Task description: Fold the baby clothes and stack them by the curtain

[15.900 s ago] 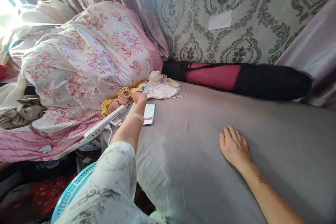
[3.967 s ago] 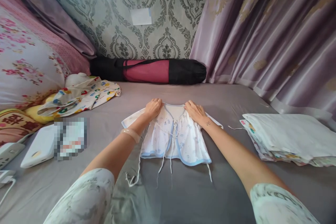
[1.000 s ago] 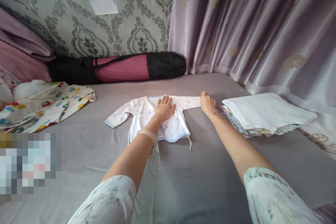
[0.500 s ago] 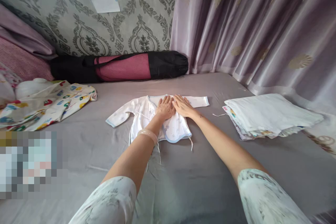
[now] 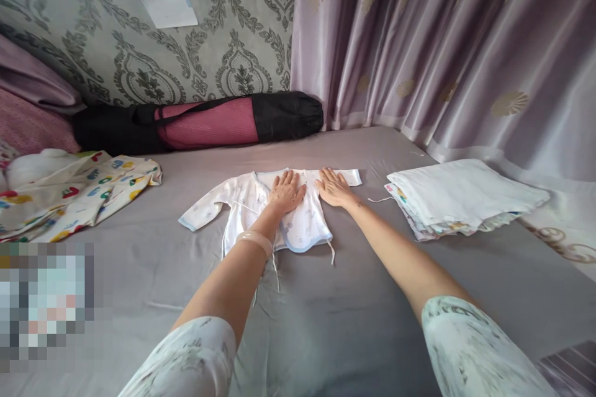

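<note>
A small white wrap shirt [image 5: 302, 223] with light blue trim and thin tie strings lies spread on the grey sheet. Its sleeves reach out to either side. My left hand [image 5: 286, 192] rests flat on the chest of the shirt, fingers apart, with a pale bangle on the wrist. My right hand [image 5: 334, 187] lies flat at the base of the sleeve on the right, fingers spread and partly over the sheet. Neither hand grips the cloth.
Folded white cloths [image 5: 465, 192] are stacked at the right. A colourful patterned cloth [image 5: 102, 189] lies at the left, above a blurred-out patch. A black and pink rolled bag [image 5: 209, 124] lies along the wall, beside purple curtains [image 5: 419, 43].
My right hand has slid right, away from my left hand, from the shirt's chest toward the sleeve. The whole view has shifted slightly.
</note>
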`<state>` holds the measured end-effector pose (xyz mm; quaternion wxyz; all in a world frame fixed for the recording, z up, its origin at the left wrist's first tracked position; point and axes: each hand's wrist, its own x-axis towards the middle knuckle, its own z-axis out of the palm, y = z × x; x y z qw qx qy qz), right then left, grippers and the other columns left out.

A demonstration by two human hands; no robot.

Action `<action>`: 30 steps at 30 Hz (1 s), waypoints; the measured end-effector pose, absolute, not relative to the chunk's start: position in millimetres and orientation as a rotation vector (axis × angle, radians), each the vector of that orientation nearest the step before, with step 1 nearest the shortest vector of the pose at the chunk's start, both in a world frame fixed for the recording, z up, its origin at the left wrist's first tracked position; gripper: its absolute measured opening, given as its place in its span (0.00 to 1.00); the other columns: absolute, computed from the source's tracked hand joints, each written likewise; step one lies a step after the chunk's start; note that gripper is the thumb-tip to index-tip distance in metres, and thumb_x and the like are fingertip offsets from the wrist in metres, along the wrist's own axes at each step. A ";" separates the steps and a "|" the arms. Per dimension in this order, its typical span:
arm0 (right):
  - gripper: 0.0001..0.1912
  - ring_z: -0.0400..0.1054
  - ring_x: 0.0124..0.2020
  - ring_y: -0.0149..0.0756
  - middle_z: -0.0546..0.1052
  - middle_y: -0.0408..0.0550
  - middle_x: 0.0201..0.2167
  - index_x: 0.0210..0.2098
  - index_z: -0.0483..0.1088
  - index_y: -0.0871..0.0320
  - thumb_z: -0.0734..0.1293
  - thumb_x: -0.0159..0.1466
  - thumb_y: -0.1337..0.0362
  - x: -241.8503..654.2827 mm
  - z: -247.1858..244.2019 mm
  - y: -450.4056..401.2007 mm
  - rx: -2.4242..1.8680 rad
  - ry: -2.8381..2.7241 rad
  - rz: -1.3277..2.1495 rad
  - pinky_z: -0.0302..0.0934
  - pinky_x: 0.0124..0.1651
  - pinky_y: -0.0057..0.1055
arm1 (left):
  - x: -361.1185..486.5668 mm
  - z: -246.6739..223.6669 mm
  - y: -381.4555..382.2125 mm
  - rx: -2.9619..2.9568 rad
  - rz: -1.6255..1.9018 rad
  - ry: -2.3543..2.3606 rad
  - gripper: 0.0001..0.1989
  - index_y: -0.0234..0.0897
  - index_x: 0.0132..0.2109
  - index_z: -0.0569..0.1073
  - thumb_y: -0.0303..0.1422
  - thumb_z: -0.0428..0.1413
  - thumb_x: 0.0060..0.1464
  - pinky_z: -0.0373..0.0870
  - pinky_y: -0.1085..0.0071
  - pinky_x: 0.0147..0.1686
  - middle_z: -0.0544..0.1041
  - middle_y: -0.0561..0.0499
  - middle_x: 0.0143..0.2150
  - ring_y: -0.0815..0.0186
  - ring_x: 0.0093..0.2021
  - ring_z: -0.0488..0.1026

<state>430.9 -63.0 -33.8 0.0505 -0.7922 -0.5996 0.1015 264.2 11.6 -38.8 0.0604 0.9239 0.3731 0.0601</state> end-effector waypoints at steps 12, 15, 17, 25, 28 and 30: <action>0.33 0.37 0.71 0.43 0.46 0.55 0.71 0.69 0.45 0.66 0.43 0.70 0.55 482.3 -41.1 -81.3 -2.638 -1.665 0.153 0.35 0.69 0.47 | 265.8 -35.2 11.6 2.785 0.115 1.118 0.31 0.27 0.68 0.53 0.42 0.35 0.66 0.43 0.54 0.67 0.51 0.37 0.71 0.54 0.71 0.45; 0.32 0.39 0.71 0.46 0.47 0.58 0.71 0.69 0.48 0.67 0.45 0.69 0.57 475.3 -27.9 -75.6 -2.713 -1.637 0.193 0.35 0.68 0.52 | 267.6 -27.0 11.6 2.756 0.030 1.093 0.31 0.26 0.67 0.54 0.43 0.37 0.66 0.42 0.51 0.67 0.48 0.34 0.71 0.51 0.71 0.42; 0.31 0.39 0.71 0.47 0.48 0.58 0.70 0.68 0.49 0.68 0.47 0.69 0.61 461.5 -17.3 -66.9 -2.694 -1.697 0.115 0.32 0.68 0.53 | 265.0 -18.7 8.0 2.743 0.021 1.097 0.31 0.25 0.66 0.55 0.43 0.38 0.66 0.41 0.50 0.66 0.46 0.33 0.71 0.50 0.72 0.40; 0.33 0.37 0.71 0.43 0.47 0.57 0.71 0.69 0.45 0.71 0.47 0.70 0.58 360.9 -17.0 -11.5 -2.299 -2.085 0.286 0.34 0.70 0.42 | 194.3 4.3 -28.0 2.797 0.013 0.917 0.21 0.32 0.60 0.64 0.35 0.45 0.64 0.46 0.51 0.66 0.61 0.37 0.66 0.53 0.70 0.51; 0.36 0.34 0.71 0.45 0.43 0.60 0.71 0.69 0.42 0.73 0.45 0.70 0.53 343.5 -26.6 -0.3 -2.366 -1.966 0.326 0.32 0.70 0.43 | 156.7 7.0 -35.2 2.801 0.079 0.829 0.21 0.35 0.61 0.63 0.36 0.45 0.64 0.48 0.51 0.66 0.63 0.40 0.66 0.54 0.69 0.52; 0.37 0.34 0.71 0.46 0.42 0.60 0.71 0.69 0.42 0.73 0.44 0.70 0.52 340.7 -31.4 1.2 -2.370 -1.918 0.281 0.31 0.70 0.43 | 135.2 8.5 -37.9 2.794 0.123 0.769 0.21 0.37 0.62 0.63 0.37 0.45 0.64 0.50 0.53 0.66 0.63 0.42 0.66 0.56 0.69 0.52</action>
